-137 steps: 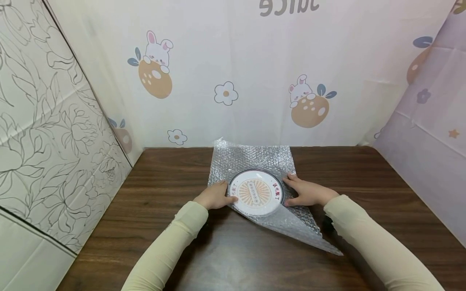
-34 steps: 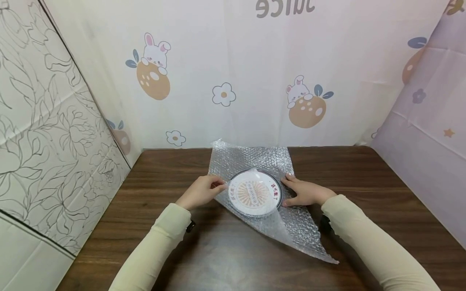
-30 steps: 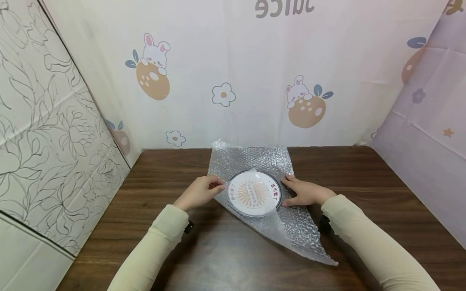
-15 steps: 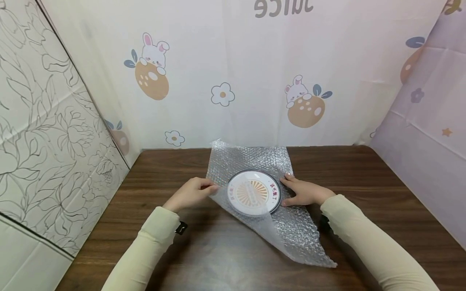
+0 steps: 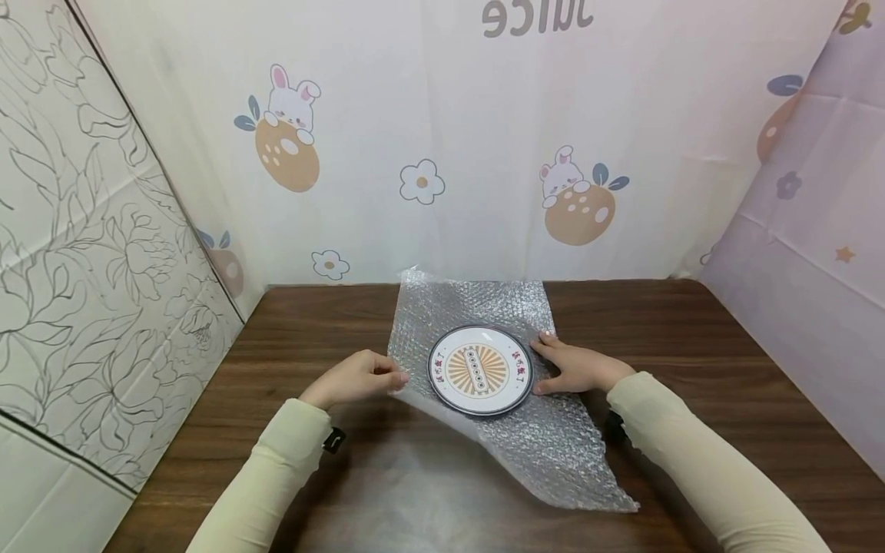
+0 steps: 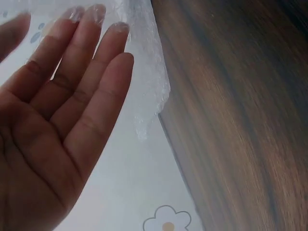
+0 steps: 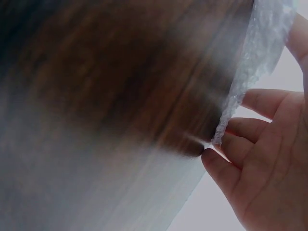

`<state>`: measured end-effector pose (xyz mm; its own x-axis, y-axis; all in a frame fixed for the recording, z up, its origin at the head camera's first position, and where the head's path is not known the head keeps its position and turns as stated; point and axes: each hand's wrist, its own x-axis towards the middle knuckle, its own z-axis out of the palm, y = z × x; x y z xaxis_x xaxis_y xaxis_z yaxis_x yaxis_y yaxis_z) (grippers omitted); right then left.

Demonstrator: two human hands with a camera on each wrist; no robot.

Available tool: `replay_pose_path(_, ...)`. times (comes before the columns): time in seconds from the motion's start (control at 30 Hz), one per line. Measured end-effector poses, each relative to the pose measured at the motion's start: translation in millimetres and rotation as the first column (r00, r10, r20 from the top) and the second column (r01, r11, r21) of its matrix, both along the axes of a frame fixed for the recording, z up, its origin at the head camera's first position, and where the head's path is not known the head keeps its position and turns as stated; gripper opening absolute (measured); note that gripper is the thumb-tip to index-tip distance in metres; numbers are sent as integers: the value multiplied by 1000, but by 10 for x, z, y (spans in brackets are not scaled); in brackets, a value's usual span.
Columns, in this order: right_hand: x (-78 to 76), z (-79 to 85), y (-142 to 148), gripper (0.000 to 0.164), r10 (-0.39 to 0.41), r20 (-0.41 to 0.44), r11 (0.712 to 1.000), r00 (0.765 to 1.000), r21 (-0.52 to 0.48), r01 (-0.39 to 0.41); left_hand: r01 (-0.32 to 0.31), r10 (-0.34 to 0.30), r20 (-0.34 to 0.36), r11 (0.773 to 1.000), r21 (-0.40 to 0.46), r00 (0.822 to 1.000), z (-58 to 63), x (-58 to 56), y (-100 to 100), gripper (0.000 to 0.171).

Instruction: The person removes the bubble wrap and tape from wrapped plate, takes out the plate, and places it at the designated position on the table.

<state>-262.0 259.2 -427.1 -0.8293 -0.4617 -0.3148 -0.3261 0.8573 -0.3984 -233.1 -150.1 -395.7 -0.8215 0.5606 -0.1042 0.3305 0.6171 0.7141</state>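
Observation:
A round white plate (image 5: pixel 480 370) with a dark rim, red characters and an orange sunburst lies face up on a sheet of bubble wrap (image 5: pixel 560 453). At the sheet's near left edge my left hand (image 5: pixel 356 378) pinches the wrap; in the left wrist view its fingertips (image 6: pixel 98 14) show through the clear film. My right hand (image 5: pixel 584 367) rests on the wrap at the plate's right side, thumb and fingers spread beside the rim. The right wrist view shows the underside of that hand along the wrap's edge.
The sheet lies on a dark wooden table (image 5: pixel 297 330), its front right corner reaching toward me. A white curtain (image 5: pixel 477 115) with bunny and fruit prints hangs behind the table. Flower-patterned panels (image 5: pixel 104 253) stand on the left.
My left hand has drawn the folded wrap off the plate toward the left and down, so the plate's face is now uncovered. My right hand stays at the plate's right side.

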Motion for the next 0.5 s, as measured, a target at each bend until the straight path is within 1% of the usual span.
replay_pose_path(0.03,0,-1,1,100,0,1,1000,1000,1,0,6,-6,3,1000,-3,1000,-9,7,-3,27)
replay_pose_path(0.13,0,0,0,100,-6,8,1000,1000,2,6,17,-18,-19,1000,-16,1000,-37,29,3,23)
replay_pose_path(0.23,-5,1,-3,100,0,-2,1000,1000,8,0,30,-31,-40,999,-26,999,-62,55,22,25)
replay_pose_path(0.37,-9,1,-5,100,0,-10,1000,1000,6,0,66,-68,-45,997,-37,997,-102,97,54,36)
replay_pose_path(0.5,-4,-10,0,101,1,-10,1000,1000,10,-1,107,-113,-57,990,-97,992,-154,155,89,48)
